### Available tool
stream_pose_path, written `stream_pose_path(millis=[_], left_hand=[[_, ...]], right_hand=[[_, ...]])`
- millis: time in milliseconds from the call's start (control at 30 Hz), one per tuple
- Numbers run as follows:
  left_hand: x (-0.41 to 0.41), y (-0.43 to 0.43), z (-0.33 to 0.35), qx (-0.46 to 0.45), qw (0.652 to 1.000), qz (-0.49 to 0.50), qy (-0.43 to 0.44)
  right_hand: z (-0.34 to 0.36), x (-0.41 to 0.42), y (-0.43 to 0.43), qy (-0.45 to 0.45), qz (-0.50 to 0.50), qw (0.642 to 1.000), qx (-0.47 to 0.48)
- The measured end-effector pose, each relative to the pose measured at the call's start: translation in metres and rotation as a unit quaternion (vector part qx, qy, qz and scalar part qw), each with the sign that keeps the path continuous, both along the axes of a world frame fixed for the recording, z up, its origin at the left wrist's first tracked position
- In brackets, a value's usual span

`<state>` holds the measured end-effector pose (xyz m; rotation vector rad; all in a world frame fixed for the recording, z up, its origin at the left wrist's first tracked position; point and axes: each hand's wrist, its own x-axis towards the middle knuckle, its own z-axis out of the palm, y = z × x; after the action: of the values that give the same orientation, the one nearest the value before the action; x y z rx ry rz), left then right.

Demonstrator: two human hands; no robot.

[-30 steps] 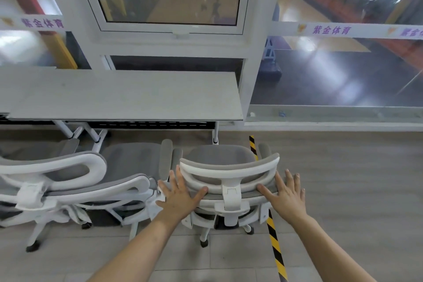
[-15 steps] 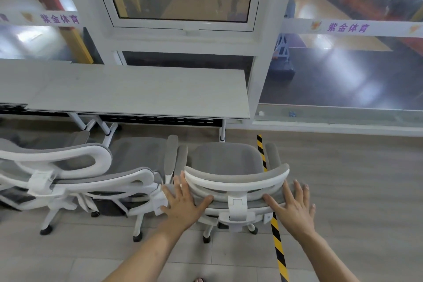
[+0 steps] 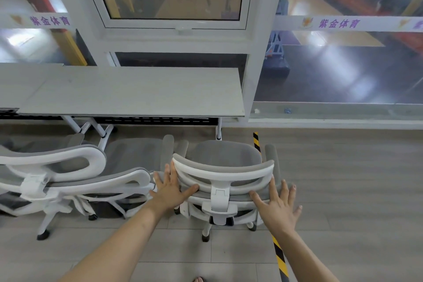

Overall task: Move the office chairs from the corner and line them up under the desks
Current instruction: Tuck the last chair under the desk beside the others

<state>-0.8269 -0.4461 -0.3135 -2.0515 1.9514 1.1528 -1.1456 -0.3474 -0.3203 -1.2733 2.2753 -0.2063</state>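
A white-framed office chair with a grey mesh seat (image 3: 225, 155) stands just in front of the right end of the grey desk (image 3: 128, 94), its back toward me. My left hand (image 3: 170, 186) lies flat against the left side of the backrest, fingers spread. My right hand (image 3: 278, 205) rests flat on the right side, fingers apart. Neither hand is closed around the frame. Two more matching chairs, one (image 3: 128, 178) beside it and one (image 3: 52, 162) at the far left, stand along the desk.
A yellow-and-black tape stripe (image 3: 278, 252) runs across the wood floor under the right chair. A white window frame and pillar (image 3: 258, 57) rise behind the desk, with a glass wall (image 3: 343, 71) to the right. Open floor lies to the right.
The chair and both hands sit slightly farther right and closer to the desk in view than a second ago; my palms stay flat on the backrest.
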Motion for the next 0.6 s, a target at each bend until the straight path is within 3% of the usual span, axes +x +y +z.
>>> stream_pose_path(millis=[200, 600], left_hand=[[0.000, 0.013, -0.008, -0.017, 1.000, -0.010, -0.025], [-0.054, 0.014, -0.008, -0.015, 1.000, 0.023, 0.010]], right_hand=[[-0.006, 0.004, 0.016, 0.004, -0.021, 1.000, 0.002], [-0.004, -0.053, 0.004, -0.020, -0.001, 1.000, -0.001]])
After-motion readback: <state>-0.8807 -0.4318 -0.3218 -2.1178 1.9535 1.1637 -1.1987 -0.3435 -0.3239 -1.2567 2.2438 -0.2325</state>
